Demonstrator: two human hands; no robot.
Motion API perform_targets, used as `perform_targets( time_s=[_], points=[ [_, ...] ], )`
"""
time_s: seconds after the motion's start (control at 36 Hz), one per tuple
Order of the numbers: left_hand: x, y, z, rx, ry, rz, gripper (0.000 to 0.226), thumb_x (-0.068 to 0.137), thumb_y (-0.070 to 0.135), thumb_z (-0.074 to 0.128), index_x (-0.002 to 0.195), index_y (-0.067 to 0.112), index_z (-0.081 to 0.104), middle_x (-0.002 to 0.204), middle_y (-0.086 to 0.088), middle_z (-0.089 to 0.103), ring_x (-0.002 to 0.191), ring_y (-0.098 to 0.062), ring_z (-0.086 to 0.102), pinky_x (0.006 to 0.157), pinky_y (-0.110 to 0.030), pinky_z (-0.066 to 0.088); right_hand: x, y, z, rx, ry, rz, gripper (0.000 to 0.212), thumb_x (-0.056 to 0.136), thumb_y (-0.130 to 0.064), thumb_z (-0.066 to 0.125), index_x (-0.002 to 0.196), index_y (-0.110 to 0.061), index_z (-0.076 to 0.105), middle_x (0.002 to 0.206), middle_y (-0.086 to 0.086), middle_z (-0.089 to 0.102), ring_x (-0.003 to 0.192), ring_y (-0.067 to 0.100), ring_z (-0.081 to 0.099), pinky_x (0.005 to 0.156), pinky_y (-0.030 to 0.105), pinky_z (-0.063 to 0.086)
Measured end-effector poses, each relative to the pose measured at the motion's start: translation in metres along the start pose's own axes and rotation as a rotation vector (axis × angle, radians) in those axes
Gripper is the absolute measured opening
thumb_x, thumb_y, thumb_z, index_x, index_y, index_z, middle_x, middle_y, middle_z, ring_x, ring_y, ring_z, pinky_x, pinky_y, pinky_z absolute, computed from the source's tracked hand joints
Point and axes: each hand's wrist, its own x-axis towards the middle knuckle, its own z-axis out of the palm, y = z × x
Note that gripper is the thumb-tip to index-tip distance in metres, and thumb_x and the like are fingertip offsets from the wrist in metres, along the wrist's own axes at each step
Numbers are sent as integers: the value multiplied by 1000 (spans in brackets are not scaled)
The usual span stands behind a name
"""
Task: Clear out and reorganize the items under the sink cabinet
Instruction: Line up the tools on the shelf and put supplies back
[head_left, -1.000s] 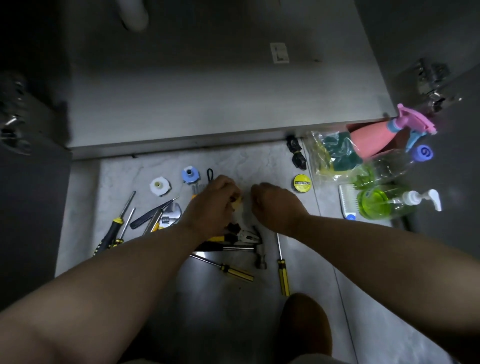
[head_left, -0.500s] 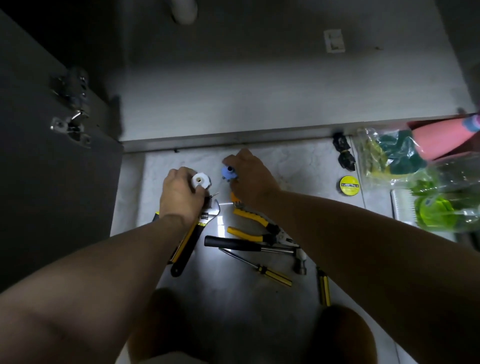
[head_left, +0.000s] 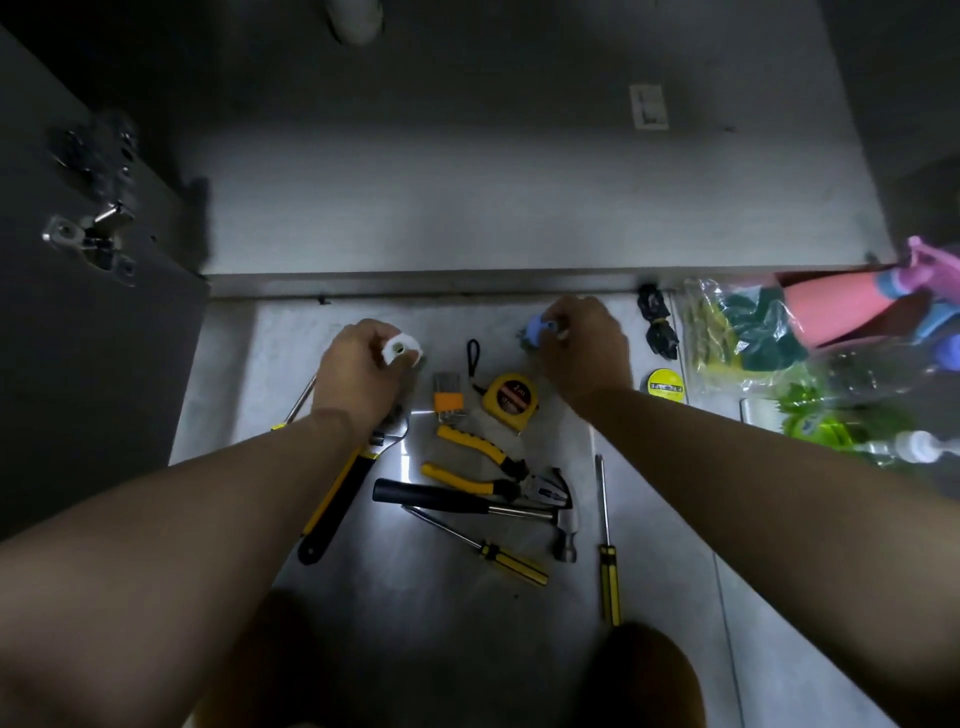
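Firmly hand-held (head_left: 358, 374): round white roll (head_left: 400, 351)

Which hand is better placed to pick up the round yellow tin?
Probably right: the right hand, gripping a blue roll, is beside the yellow tin; the left hand, gripping a white roll, sits beyond the tape measure.

Open cabinet floor (head_left: 467, 208) spans the upper centre, a white pipe (head_left: 358, 18) at its top edge. Below it, pliers (head_left: 483, 467) and hammer (head_left: 467, 501) crowd mid-frame on the tile floor (head_left: 441, 634). A pink spray bottle (head_left: 841, 306) blocks the right edge, the open door (head_left: 78, 389) the left.
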Motion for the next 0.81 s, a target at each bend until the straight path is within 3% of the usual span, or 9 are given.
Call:
perform_targets(
  time_s=[0.08,0.19,0.31,0.42,0.47,0.58,0.67,0.75,0.81],
  points=[
    [1,11,10,-125,-37,-34,21,87,24,79,104,19,67,102,-3,71,94,-24,69,85,-40,60,12,22,-8,-32,49,145,16,91,-18,61,102,-15,72,114,13,64,102,32,62,84,34,49],
    [1,24,22,-233,-20,-20,22,84,20,82,97,20,65,89,7,69,80,-11,66,62,-8,50,25,36,-12,0,89,299,16,89,-19,62,99,-17,74,111,12,69,99,32,66,80,29,48],
    [-5,31,28,-388,-111,-45,24,81,15,85,95,17,67,82,6,74,73,-7,70,64,-21,60,31,36,-14,88,126,317,16,88,-13,62,93,-16,76,97,10,74,91,31,68,72,26,47],
    [-11,36,33,-496,-248,-60,28,79,8,85,99,13,67,96,-6,77,86,-21,74,73,-38,63,31,36,-15,205,79,261,27,91,-12,63,117,-15,73,114,7,72,101,26,68,91,39,56],
    [-12,37,36,-476,-292,-62,32,77,10,87,102,17,69,105,-8,76,97,-26,74,82,-44,62,30,37,-17,227,53,228,36,91,-7,62,126,-14,67,123,6,68,108,24,66,96,39,54],
    [-15,42,43,-488,-369,-80,32,78,7,86,103,22,73,105,-4,77,102,-24,74,91,-50,60,26,39,-18,221,57,215,47,90,-2,57,135,-13,57,133,11,57,114,25,60,98,36,50],
    [-18,47,48,-471,-405,-70,32,83,4,81,110,20,73,106,-5,77,104,-22,73,90,-42,60,13,39,-18,137,73,143,38,88,-3,56,125,-15,58,126,9,53,94,22,59,78,26,43],
    [-23,53,52,-447,-428,-67,35,85,0,77,118,13,72,109,-8,76,103,-21,73,82,-30,61,-5,34,-20,150,-88,-32,29,88,-8,58,114,-18,60,108,1,61,88,18,62,77,30,50],
    [-27,58,55,-426,-429,-69,35,86,-2,76,120,7,71,111,-14,75,103,-24,73,85,-32,61,-16,29,-20,161,-221,-133,28,87,-11,62,113,-21,60,97,-4,60,81,11,61,75,29,52]
  ],
)
